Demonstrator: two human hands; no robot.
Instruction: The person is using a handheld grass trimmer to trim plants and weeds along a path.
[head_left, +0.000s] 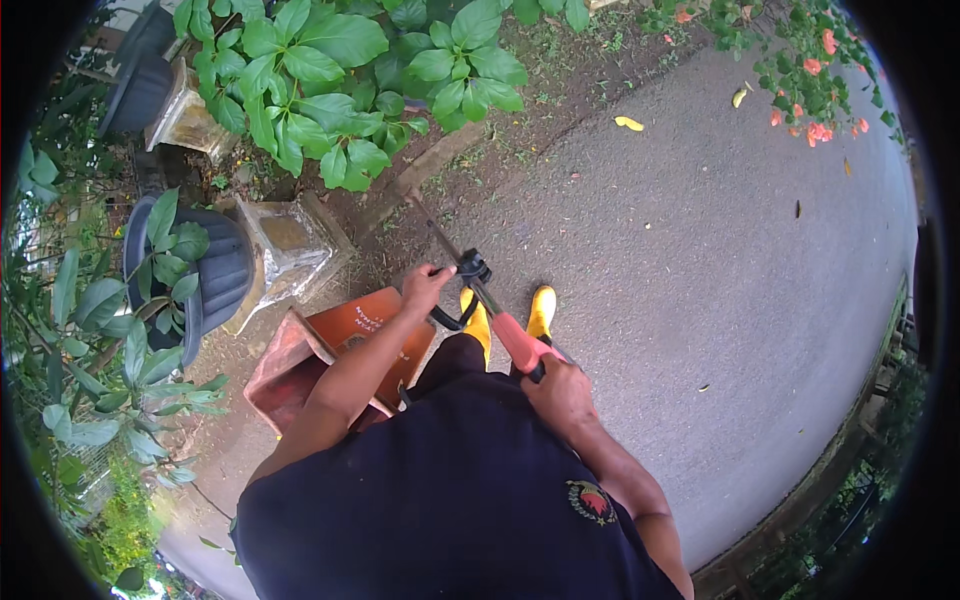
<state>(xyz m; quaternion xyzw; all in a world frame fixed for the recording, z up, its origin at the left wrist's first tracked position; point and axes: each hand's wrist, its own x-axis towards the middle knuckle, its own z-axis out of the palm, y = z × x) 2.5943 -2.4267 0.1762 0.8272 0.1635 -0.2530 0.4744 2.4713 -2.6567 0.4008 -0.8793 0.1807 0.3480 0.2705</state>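
A long-shafted garden power tool, probably a string trimmer (514, 336), runs diagonally in front of my body, with a pinkish-red rear housing and a black clamp and loop handle at mid-shaft. My right hand (562, 390) is closed around its rear grip. My left hand (429, 289) holds the black loop handle beside the shaft. The shaft's far end points toward the soil edge and looks blurred, so the head cannot be made out. Below the shaft are yellow rubber boots (541, 309) on the pavement.
An orange bin or cart (367, 322) with writing stands close at my left. Beyond it a black ribbed planter (217, 262) rests on a concrete pedestal (292, 244). Leafy shrubs (330, 82) overhang the soil bed. Grey asphalt (697, 262) stretches right, under a pink-flowered bush (814, 67).
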